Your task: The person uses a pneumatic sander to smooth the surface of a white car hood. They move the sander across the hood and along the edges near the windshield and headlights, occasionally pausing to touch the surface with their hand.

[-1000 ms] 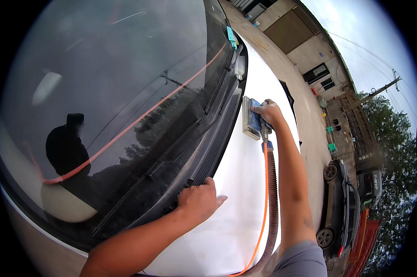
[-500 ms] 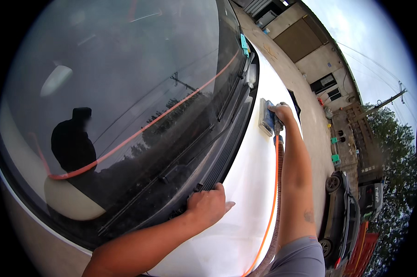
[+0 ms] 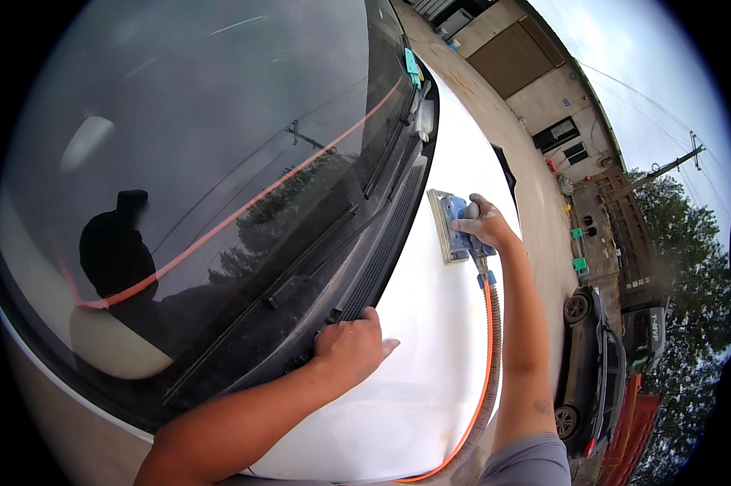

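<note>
My right hand (image 3: 483, 223) is closed on a blue air sander (image 3: 462, 218) with a rectangular pad, lying on the white hood (image 3: 406, 348). A ribbed hose (image 3: 493, 340) and an orange line (image 3: 488, 324) run from the tool toward me. My left hand (image 3: 349, 348) rests at the hood's rear edge, its fingers curled onto the black cowl trim (image 3: 382, 263) below the windscreen (image 3: 204, 105); its thumb lies over the white paint.
Wipers (image 3: 309, 253) lie along the glass. A small teal item (image 3: 412, 66) sits at the far windscreen corner. Beyond the hood are concrete ground (image 3: 544, 227), a building (image 3: 523, 73), stools (image 3: 579, 265), a dark parked car (image 3: 592, 373) and a red structure (image 3: 633, 429).
My right hand and the sander have shifted down the hood toward me, and the hose has bent more to the right. My left hand stays at the cowl.
</note>
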A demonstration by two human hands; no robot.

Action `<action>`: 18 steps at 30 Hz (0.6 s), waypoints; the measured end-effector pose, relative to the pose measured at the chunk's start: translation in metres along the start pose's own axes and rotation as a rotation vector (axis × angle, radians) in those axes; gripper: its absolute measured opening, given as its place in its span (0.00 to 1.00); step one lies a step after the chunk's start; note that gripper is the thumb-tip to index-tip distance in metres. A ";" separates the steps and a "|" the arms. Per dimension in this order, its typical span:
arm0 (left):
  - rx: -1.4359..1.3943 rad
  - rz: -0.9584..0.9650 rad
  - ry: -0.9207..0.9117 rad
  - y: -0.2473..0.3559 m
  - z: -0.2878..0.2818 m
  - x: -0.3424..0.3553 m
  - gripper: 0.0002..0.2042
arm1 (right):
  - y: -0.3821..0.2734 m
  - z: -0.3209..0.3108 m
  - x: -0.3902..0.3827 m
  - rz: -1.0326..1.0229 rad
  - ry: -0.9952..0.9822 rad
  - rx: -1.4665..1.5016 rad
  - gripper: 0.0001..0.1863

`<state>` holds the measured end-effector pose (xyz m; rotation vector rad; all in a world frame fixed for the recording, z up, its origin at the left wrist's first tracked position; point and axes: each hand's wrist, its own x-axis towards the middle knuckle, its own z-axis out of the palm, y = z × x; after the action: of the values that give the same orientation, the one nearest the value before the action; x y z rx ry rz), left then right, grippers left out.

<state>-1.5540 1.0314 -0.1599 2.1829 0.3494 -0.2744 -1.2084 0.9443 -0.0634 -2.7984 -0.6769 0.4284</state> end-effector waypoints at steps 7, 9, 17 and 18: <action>0.042 0.012 -0.017 0.001 -0.004 0.010 0.34 | 0.038 -0.027 0.093 0.030 0.047 0.033 0.55; 0.053 0.019 -0.026 0.000 -0.007 0.005 0.35 | 0.044 -0.029 0.105 0.039 0.062 0.023 0.55; 0.071 0.033 0.025 -0.013 -0.005 -0.014 0.38 | 0.013 -0.002 0.023 -0.036 -0.011 -0.061 0.55; 0.061 0.031 0.031 -0.013 -0.002 -0.011 0.38 | 0.019 0.001 0.013 -0.069 -0.027 -0.065 0.55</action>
<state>-1.5690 1.0389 -0.1651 2.2522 0.3280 -0.2369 -1.1899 0.9339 -0.0728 -2.8246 -0.8055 0.4399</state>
